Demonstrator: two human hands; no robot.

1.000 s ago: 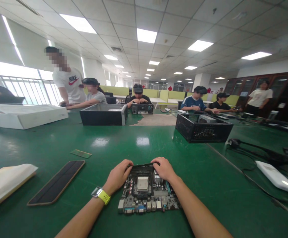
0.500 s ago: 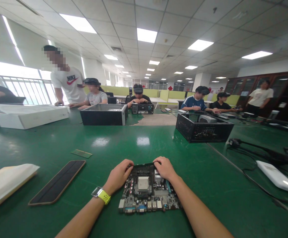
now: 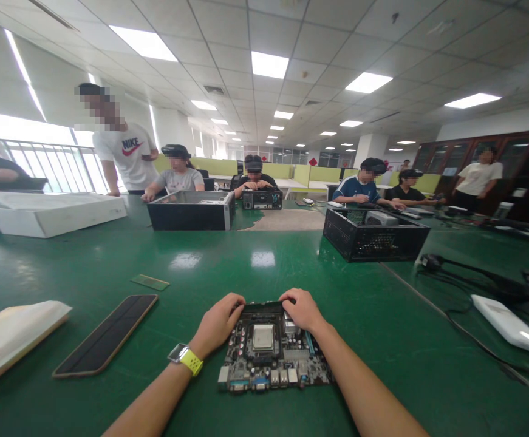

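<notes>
left hand [image 3: 217, 323], right hand [image 3: 301, 311], both curled, palms down

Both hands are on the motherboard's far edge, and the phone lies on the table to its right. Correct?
No. In the head view the phone lies to the left of the motherboard, not its right. The left hand and right hand are on its far edge.

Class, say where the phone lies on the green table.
In the head view the phone lies flat left of the left hand, right of the cream envelope, near the green strip.
</notes>
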